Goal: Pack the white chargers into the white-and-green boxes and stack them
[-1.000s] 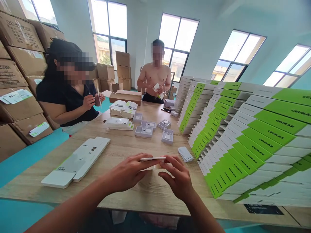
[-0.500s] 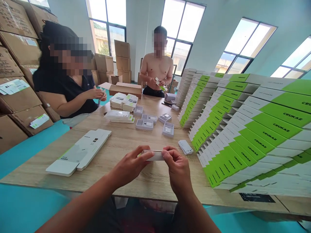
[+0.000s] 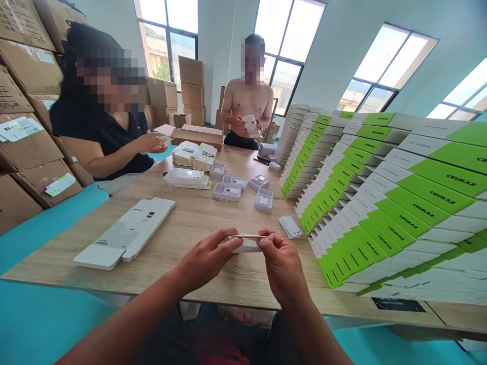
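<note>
Between my hands, over the table's near edge, is a small white carton (image 3: 249, 246) seen end-on, with a narrow gap along its upper edge. My left hand (image 3: 207, 259) pinches its left end, fingers on top. My right hand (image 3: 283, 266) grips the right end, thumb toward me and fingers curled behind. The carton's far side is hidden from me. Left of my hands lies a stack of flat unfolded cartons (image 3: 127, 228), white and grey with a green edge. A few small printed cards (image 3: 290, 227) rest just beyond my right hand.
Tall stacks of white-and-green boxes (image 3: 411, 208) line the table's right side. Small trays with white chargers (image 3: 227, 191) stand mid-table, near more flat cartons (image 3: 187, 178). One co-worker (image 3: 102, 121) sits at left; another (image 3: 248, 101) stands at the far end holding a carton.
The carton's upper edge has parted into a wider gap, and my right hand has shifted slightly right. The far co-worker's carton now shows a broad white face.
</note>
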Tool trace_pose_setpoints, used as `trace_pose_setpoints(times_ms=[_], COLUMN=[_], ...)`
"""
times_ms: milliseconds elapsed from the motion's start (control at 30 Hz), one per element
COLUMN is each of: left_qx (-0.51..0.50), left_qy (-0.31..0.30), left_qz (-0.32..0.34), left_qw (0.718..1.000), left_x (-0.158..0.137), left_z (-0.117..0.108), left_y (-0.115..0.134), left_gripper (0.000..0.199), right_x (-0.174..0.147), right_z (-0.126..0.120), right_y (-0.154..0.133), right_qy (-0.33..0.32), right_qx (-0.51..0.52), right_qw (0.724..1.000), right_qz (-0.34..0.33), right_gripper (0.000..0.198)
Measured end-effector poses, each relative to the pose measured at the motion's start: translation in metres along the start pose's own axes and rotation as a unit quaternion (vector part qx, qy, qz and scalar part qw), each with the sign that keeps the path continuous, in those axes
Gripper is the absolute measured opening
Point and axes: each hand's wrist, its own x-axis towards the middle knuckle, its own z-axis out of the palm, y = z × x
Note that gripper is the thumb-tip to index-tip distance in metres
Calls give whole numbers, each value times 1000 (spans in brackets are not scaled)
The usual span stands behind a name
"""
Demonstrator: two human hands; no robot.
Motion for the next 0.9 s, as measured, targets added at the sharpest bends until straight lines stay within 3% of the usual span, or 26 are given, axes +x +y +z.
trace_pose_setpoints(times_ms=[100, 167, 233, 300, 367, 667, 767, 900], left_qx=[-8, -12, -12, -11, -7, -47, -54, -39], left_qy=[-2, 2, 3, 5, 10, 65, 90, 131], left_qz=[-13, -17, -20, -22, -25, -17, -14, -34], left_qw=[1000, 1000, 1000, 1000, 1000, 997, 994, 990], left_x=[1, 2, 2, 2, 2, -3, -3, -1], left_z=[-2, -4, -4, -4, -3, 2, 2, 2], left_y=[1, 0, 0, 1, 2, -3, -7, -10], left_gripper=[30, 29, 28, 26, 25, 23, 23, 23], right_x=[-2, -2, 0, 2, 3, 2, 6, 18], right_z=[-6, -12, -17, -18, -16, -1, -9, -24], right_y=[6, 9, 11, 11, 10, 11, 13, 20], right_qy=[0, -37, -87, -105, -92, -6, -48, -116], right_qx=[-84, -165, -255, -319, -344, -347, -352, -380], right_qw=[987, 950, 902, 873, 864, 872, 867, 846], right_qz=[-139, -264, -336, -353, -356, -347, -350, -355], right_gripper=[14, 13, 18, 19, 17, 11, 6, 33])
